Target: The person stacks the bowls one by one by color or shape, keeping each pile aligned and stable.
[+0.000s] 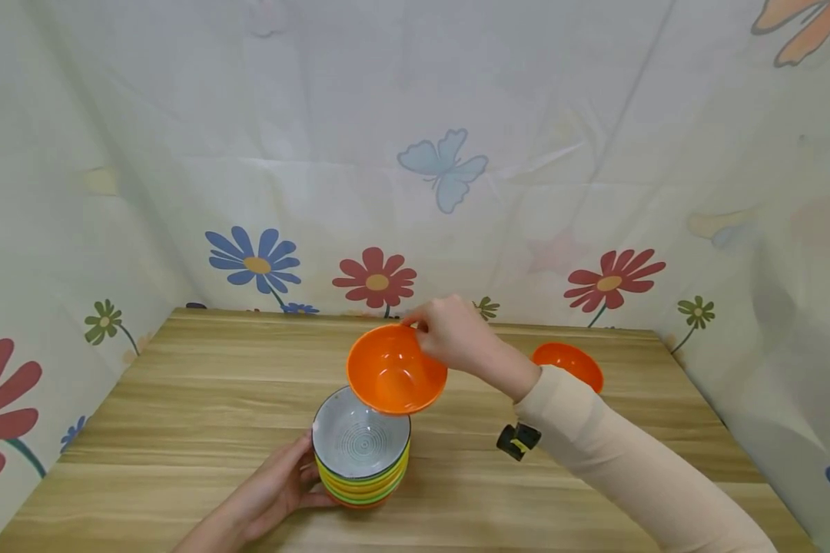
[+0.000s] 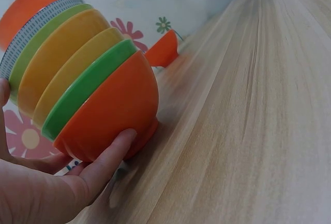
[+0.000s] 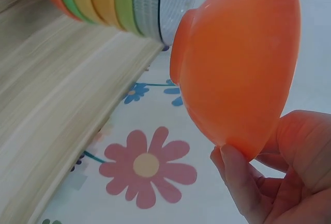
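My right hand (image 1: pixel 449 330) pinches the rim of an orange bowl (image 1: pixel 394 372), which it holds tilted above a stack of bowls. On top of that stack sits a grey patterned bowl (image 1: pixel 360 434) with a dark rim. Below it, light green, yellow, green (image 2: pixel 98 87) and orange (image 2: pixel 116 107) bowls are nested. Against the left side of the stack lies my left hand (image 1: pixel 283 488), its thumb and fingers curled around the lower bowls. In the right wrist view the held orange bowl (image 3: pixel 240 63) shows its outside and foot, with fingertips (image 3: pixel 235 172) at its rim.
Another orange bowl (image 1: pixel 570 365) stands at the back right of the wooden table (image 1: pixel 235 407), partly hidden by the right sleeve. A white cloth backdrop (image 1: pixel 318 192) with printed flowers and a butterfly encloses the table's back and sides.
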`<state>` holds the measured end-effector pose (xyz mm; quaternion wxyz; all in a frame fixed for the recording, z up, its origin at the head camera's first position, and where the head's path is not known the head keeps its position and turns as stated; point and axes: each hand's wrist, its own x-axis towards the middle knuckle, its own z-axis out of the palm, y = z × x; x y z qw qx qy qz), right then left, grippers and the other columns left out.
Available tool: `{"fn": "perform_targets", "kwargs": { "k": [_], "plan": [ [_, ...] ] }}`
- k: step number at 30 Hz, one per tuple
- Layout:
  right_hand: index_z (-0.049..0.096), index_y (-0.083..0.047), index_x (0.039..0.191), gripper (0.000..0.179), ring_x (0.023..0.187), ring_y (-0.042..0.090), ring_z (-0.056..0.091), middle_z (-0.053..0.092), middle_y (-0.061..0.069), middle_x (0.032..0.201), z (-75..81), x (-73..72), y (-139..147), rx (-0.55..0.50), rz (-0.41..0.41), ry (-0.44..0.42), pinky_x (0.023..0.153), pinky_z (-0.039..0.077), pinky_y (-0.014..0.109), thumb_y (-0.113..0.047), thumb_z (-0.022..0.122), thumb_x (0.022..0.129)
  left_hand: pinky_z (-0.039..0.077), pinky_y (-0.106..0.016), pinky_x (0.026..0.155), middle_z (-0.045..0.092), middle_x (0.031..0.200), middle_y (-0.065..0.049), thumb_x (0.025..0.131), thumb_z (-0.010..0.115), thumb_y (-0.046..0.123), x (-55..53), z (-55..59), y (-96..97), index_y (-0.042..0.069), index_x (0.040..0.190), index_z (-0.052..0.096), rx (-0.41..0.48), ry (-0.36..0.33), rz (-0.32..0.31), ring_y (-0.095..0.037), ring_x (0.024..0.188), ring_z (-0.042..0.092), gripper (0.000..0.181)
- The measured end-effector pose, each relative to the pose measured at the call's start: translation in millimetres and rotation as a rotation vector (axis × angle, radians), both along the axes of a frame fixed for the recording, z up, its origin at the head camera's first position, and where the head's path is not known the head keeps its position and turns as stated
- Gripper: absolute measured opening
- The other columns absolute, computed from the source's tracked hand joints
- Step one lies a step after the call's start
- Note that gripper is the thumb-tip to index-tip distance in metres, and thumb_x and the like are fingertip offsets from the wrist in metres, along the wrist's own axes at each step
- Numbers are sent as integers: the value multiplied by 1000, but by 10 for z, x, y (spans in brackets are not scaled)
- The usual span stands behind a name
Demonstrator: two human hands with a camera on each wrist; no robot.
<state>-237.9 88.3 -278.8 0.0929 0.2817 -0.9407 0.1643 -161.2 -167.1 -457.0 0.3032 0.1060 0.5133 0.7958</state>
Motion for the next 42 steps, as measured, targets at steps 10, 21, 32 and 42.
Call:
{"fn": "perform_targets", "kwargs": {
  "k": [10,21,32,42],
  "plan": [
    [73,-10,96,24,58,10,55,69,3,81,-57,80,-138,-16,83,-1,52,47,14,0,58,80,44,-54,92,55,124,1,101,27,38,3,-2,-7,17,131,46,11,15,-17,-19,113,52,41],
    [72,-10,99,26,58,10,55,69,3,82,-183,123,-222,-8,121,-60,50,45,13,0,57,81,44,-53,93,52,127,-2,100,28,42,1,34,-16,8,140,34,-21,5,-16,-20,114,51,53],
    [73,-12,96,23,63,10,56,69,1,81,-303,142,-274,4,146,-66,52,45,13,-2,59,81,45,-53,92,53,125,-1,100,30,41,7,30,-19,12,136,39,-16,-6,-6,-20,113,52,47],
    [73,-11,98,23,61,10,54,69,2,84,-367,182,-310,-6,127,-109,50,44,12,-2,60,82,44,-54,92,54,125,-1,100,31,41,6,29,-14,11,137,39,-16,-9,2,-20,113,52,48]
  ]
}}
